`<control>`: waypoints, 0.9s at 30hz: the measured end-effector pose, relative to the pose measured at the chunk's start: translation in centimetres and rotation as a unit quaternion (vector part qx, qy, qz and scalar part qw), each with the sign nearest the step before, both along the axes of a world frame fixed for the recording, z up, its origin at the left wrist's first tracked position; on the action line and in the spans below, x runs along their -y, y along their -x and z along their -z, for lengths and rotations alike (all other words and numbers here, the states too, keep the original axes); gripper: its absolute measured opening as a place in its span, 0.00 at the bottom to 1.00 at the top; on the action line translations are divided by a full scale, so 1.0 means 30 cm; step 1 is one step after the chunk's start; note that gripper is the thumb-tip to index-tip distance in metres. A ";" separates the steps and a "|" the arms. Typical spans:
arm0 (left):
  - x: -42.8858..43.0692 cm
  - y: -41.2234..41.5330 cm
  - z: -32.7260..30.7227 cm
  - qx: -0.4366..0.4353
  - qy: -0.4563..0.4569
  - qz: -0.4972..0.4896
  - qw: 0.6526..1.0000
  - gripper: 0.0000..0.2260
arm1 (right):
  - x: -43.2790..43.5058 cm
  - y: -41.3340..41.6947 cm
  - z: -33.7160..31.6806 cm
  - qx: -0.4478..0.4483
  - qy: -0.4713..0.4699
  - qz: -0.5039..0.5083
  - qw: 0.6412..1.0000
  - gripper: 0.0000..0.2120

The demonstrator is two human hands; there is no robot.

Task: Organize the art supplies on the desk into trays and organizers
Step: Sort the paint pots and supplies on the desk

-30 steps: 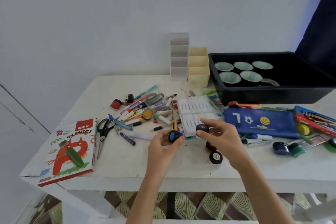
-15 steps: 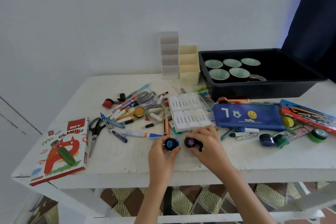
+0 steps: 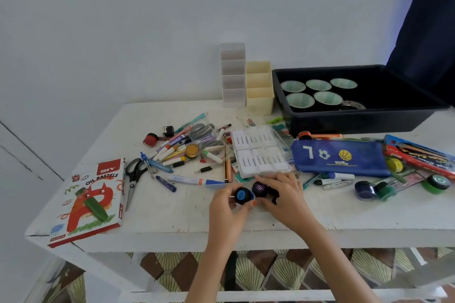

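My left hand [image 3: 227, 206] holds a small black paint pot with a blue lid [image 3: 242, 195] just above the white desk [image 3: 172, 219]. My right hand [image 3: 283, 197] grips a black pot with a purple lid [image 3: 259, 188] right beside it, and more black pots show under its fingers [image 3: 273, 195]. Behind my hands lies a clear plastic case with white inserts [image 3: 261, 152]. A heap of markers and pens [image 3: 187, 147] lies to the left of the case. The black tray [image 3: 357, 120] at the back right holds several green-lined cups [image 3: 312, 92].
White [image 3: 232, 76] and cream [image 3: 259, 88] compartment organizers stand at the back. An oil pastels box [image 3: 91, 202] and scissors [image 3: 134, 179] lie at the left. A blue pencil pouch [image 3: 339, 157], red pencil box [image 3: 418, 155], loose paint pots [image 3: 374, 190] and a green tape roll [image 3: 437, 183] lie at the right.
Both hands came down from in front of the case to the desk's front and brought the blue-lidded and purple-lidded pots together. The view shifted slightly right.
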State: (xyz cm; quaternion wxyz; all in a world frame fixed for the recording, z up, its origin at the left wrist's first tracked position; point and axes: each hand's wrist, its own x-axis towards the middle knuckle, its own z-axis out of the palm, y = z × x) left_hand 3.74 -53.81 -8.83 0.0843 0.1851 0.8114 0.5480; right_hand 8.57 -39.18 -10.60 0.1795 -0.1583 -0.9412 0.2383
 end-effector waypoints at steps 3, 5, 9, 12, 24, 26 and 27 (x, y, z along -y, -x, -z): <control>-0.020 -0.024 -0.011 0.009 0.019 0.038 0.999 0.17 | -0.009 -0.027 0.014 0.059 0.041 -0.048 0.996 0.22; -0.037 -0.029 -0.010 0.008 0.045 0.047 0.998 0.19 | -0.017 -0.042 0.019 0.041 0.138 -0.058 0.988 0.26; -0.053 -0.022 -0.014 0.010 0.074 0.060 0.995 0.21 | -0.012 -0.037 0.033 -0.006 0.231 -0.048 0.972 0.23; -0.059 -0.034 -0.016 0.017 0.066 0.055 0.996 0.16 | -0.006 -0.031 0.047 -0.015 0.225 -0.038 0.973 0.23; -0.081 -0.011 -0.028 0.058 0.093 0.017 0.994 0.11 | -0.006 -0.032 0.052 -0.035 0.220 -0.042 0.974 0.24; -0.083 -0.001 -0.039 0.085 0.101 0.014 0.991 0.11 | -0.006 -0.035 0.049 -0.040 0.226 -0.044 0.972 0.23; -0.083 0.005 -0.044 0.099 0.109 0.014 0.989 0.11 | -0.006 -0.036 0.047 -0.042 0.232 -0.046 0.971 0.22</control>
